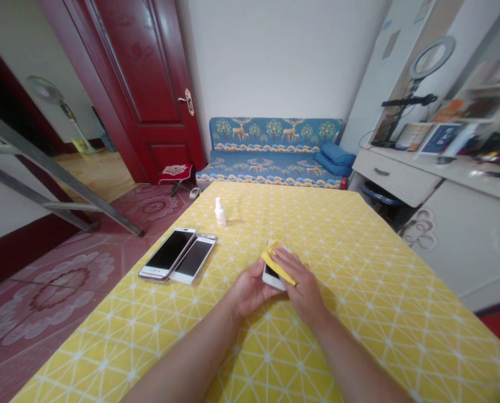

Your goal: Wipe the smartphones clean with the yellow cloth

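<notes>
A white smartphone [273, 281] with a dark screen rests in my left hand [250, 291], whose fingers and thumb wrap its lower left side. Over the upper part of its screen lies a folded yellow cloth [277, 265]. My right hand [297, 280] presses that cloth against the phone, with its fingers closed over the cloth. Part of the phone is hidden under the cloth and fingers. To the left, two more phones lie face up side by side: a larger phone [170, 252] and a smaller white phone [194, 258]. A small white spray bottle [220, 214] stands upright beyond them.
A yellow patterned tablecloth [267, 358] covers the table. Behind it stands a blue sofa [267, 162] with deer prints. At the left are a red door [145, 67], a small stool [175, 172] and a metal ladder [86, 196]. A white cabinet [455, 240] stands at right.
</notes>
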### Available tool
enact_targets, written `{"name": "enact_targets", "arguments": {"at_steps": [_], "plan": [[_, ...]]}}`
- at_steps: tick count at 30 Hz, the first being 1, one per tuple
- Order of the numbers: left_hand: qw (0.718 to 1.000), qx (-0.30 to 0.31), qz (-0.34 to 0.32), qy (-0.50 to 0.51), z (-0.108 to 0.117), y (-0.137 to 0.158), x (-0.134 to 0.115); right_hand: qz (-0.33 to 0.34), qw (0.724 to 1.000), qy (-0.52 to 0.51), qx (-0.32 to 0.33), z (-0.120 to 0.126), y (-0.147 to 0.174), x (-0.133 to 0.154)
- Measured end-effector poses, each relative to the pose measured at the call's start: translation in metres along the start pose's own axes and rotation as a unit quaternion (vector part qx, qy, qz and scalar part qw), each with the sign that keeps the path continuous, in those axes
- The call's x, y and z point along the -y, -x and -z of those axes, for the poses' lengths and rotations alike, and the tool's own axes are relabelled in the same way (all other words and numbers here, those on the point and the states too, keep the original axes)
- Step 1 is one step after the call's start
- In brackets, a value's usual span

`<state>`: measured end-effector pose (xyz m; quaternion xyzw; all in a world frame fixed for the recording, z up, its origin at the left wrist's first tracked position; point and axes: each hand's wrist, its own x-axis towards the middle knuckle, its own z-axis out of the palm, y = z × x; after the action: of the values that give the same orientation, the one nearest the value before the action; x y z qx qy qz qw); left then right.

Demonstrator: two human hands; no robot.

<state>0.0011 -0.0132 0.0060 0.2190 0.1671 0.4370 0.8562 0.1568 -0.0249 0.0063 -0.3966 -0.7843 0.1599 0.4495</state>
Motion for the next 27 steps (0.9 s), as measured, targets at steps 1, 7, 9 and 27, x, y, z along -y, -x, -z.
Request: {"name": "enact_targets", "arguments": {"at_steps": [1,7,9,27], "plan": [[1.000,-0.011,-0.012,0.008,0.002,-0.001,-0.002,0.017,1.000,-0.001,0.016,-0.001,0.001,0.004],[0.995,-0.072,0.021,0.063,0.006,0.002,-0.016,0.090,0.993,-0.013,0.071,-0.005,0.005,0.028],[0.994,-0.076,0.021,0.081,0.004,0.002,-0.017,0.092,0.993,-0.017,0.070,-0.007,0.004,0.029],[0.986,0.083,0.047,-0.136,-0.011,0.014,-0.002,-0.050,0.992,0.024,-0.113,0.000,-0.006,0.002]]}}
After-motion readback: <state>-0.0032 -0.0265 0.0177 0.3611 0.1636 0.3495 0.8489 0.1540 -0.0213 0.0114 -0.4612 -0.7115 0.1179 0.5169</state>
